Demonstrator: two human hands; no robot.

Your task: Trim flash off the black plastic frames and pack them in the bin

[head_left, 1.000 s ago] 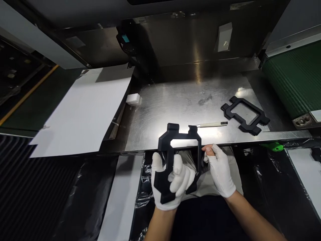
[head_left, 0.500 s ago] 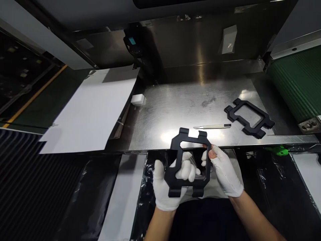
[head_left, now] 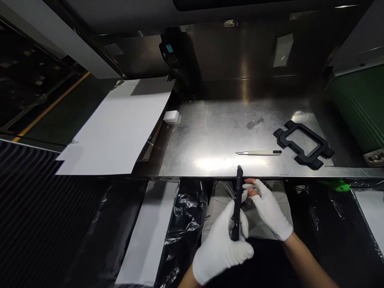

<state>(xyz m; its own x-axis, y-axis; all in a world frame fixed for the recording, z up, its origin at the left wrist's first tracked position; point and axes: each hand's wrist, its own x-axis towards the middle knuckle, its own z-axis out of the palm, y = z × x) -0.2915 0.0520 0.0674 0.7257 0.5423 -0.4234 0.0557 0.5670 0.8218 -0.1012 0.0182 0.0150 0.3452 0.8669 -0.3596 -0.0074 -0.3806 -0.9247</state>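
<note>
A black plastic frame is turned edge-on to me, standing nearly upright at the front edge of the metal table. My left hand, in a white glove, is closed around its lower part. Beside the frame's upper right side is my right hand, gloved with the thumb and index fingertips bare. Its fingers are slightly curled and apart; whether they touch the frame I cannot tell. A craft knife lies on the table beyond the hands. Another black frame lies flat to its right.
White sheets lie at the left beside a small white block. The metal table spans the middle. A green ribbed belt stands at the right, and a green object sits below the table's front edge.
The held frame has turned from facing me to edge-on. My left hand has rotated with it and now wraps its lower part. My right hand's grip on the frame's side has loosened.
</note>
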